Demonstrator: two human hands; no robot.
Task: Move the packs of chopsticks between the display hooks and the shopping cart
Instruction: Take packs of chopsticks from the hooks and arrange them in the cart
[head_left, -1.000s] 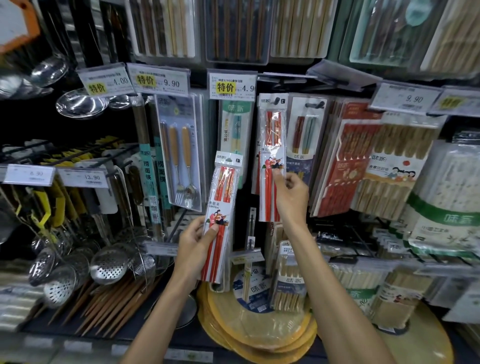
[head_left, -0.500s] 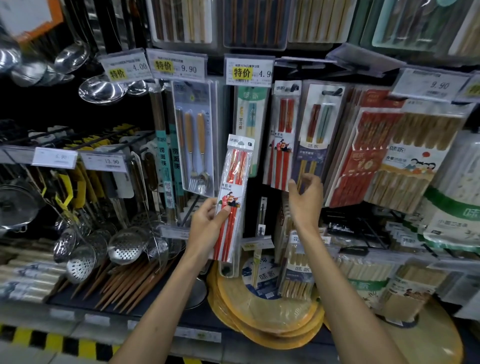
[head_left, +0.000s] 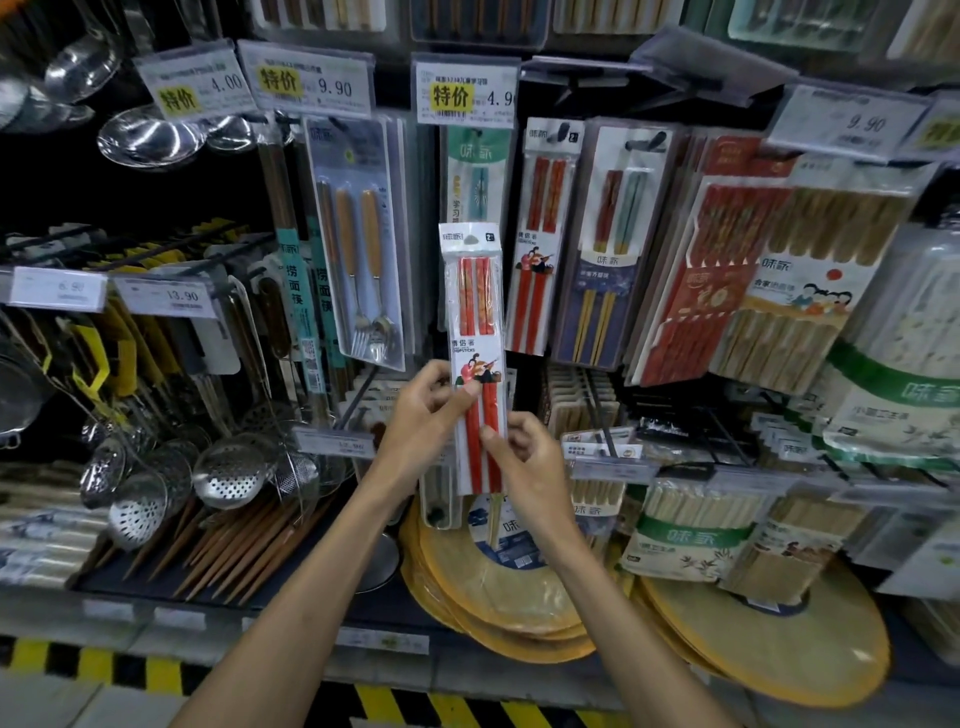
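Note:
I hold one clear pack of red chopsticks (head_left: 474, 312) upright in front of the display. My left hand (head_left: 421, 415) pinches its left edge around the middle, thumb across the front. My right hand (head_left: 524, 457) grips its lower right edge. A matching red pack (head_left: 543, 234) hangs on a display hook (head_left: 562, 132) just to the right, with a red-and-teal pack (head_left: 615, 244) beside it. The shopping cart is out of view.
Price tags (head_left: 465, 93) sit above the hooks. A cutlery pack (head_left: 358, 244) hangs to the left, big bamboo chopstick packs (head_left: 810, 280) to the right. Steel strainers (head_left: 228, 475) and loose wooden chopsticks lie lower left, round mats (head_left: 519, 597) below. A yellow-black floor stripe runs along the bottom.
My right hand has left the pack hanging on the hook and come down to grip the pack in my left hand. That pack has moved right and towards the middle.

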